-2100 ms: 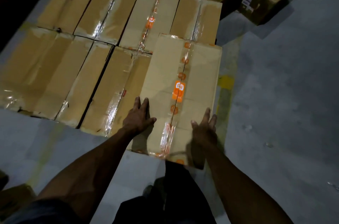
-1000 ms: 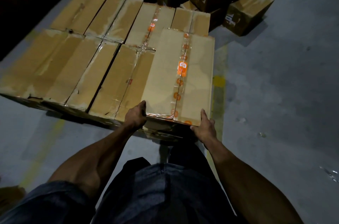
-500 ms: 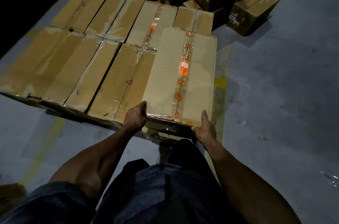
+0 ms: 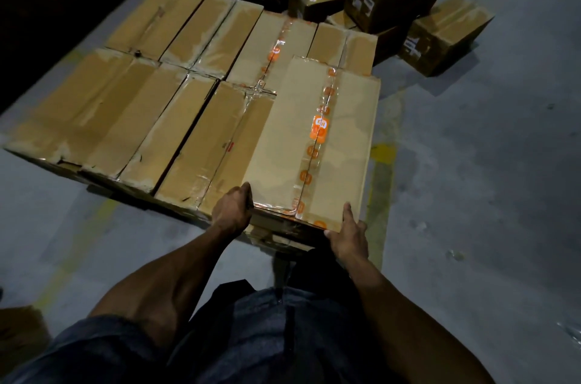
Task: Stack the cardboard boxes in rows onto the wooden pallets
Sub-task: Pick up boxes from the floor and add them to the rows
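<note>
The long tan cardboard box with orange-printed tape (image 4: 314, 145) lies right of frame centre atop the layer of flat brown boxes (image 4: 132, 119). The left hand (image 4: 232, 211) and right hand (image 4: 347, 234) grasp its near corners. Pushed unevenly, it could skew or overhang the layer's right edge.

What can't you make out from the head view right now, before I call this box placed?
- Wooden pallet: hidden beneath the layer of boxes.
- Underside of the orange-taped box: whether it sits flat is unclear.
- Left hand and right hand fingertips: behind its near edge.
- Far-left background: too dark.
</note>
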